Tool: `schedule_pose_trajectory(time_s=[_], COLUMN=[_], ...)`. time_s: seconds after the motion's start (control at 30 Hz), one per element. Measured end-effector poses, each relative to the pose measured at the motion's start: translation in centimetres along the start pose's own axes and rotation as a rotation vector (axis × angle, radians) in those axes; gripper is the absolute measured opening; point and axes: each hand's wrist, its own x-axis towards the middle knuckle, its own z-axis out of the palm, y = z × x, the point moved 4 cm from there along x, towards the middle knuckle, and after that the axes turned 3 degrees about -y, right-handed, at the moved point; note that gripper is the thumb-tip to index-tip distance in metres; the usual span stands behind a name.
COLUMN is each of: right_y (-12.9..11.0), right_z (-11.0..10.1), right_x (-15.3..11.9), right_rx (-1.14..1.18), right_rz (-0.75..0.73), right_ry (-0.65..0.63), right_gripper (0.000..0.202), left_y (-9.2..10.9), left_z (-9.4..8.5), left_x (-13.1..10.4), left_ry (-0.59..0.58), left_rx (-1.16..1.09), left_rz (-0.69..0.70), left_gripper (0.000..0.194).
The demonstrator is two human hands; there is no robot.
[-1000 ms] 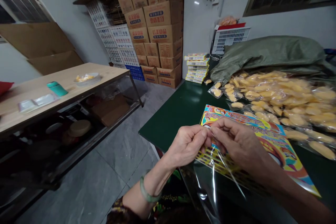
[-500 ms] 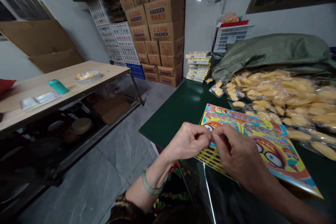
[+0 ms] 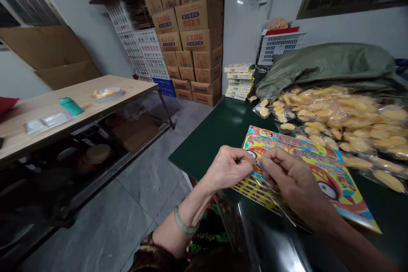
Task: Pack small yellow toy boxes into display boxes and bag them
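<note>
My left hand (image 3: 228,168), with a green bangle (image 3: 185,222) on its wrist, is closed in a pinch. Just beside it, my right hand (image 3: 293,180) pinches too, thumb against fingers. Both grip the upper edge of a sheet of clear plastic film (image 3: 266,225), which hangs toward my lap; I cannot make out whether it is a bag. Behind and under the hands, a colourful printed carton (image 3: 331,165) with cartoon faces lies flat on the dark green table (image 3: 204,140). My right hand and forearm hide part of the carton.
Several clear-wrapped yellow pieces (image 3: 350,110) lie heaped at the right, before a green sack (image 3: 338,66). A stack of thin boxes (image 3: 239,81) stands at the table's far corner. To the left is a wooden table (image 3: 130,87) with a teal bottle (image 3: 70,105); cardboard boxes (image 3: 197,40) stand behind.
My hands have parted slightly at the fingertips, the right one moving a little right. More of the clear film now shows spread below them. The carton appears shifted slightly left in view.
</note>
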Motion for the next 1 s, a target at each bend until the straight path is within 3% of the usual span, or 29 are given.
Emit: schedule_pose_trajectory(time_s=[0.17, 0.4, 0.7, 1.0], right_y=[0.5, -1.4, -0.4, 0.4], right_z=[0.4, 0.6, 0.9, 0.7], right_x=[0.3, 0.2, -0.1, 0.2], right_rx=[0.097, -0.111, -0.164, -0.008], right_rz=[0.045, -0.11, -0.108, 0.004], right_ry=[-0.068, 0.047, 0.123, 0.003], right_gripper=[0.026, 0.02, 0.018, 0.024], left_y=[0.0, 0.0, 0.0, -0.5], left_z=[0.0, 0.2, 0.3, 0.1], left_x=[-0.2, -0.2, -0.4, 0.2], left_ry=[-0.066, -0.099, -0.046, 0.034], left_rx=[-0.016, -0.075, -0.034, -0.115], left_rz=[0.01, 0.024, 0.062, -0.041], left_gripper=[0.028, 0.043, 0.026, 0.016])
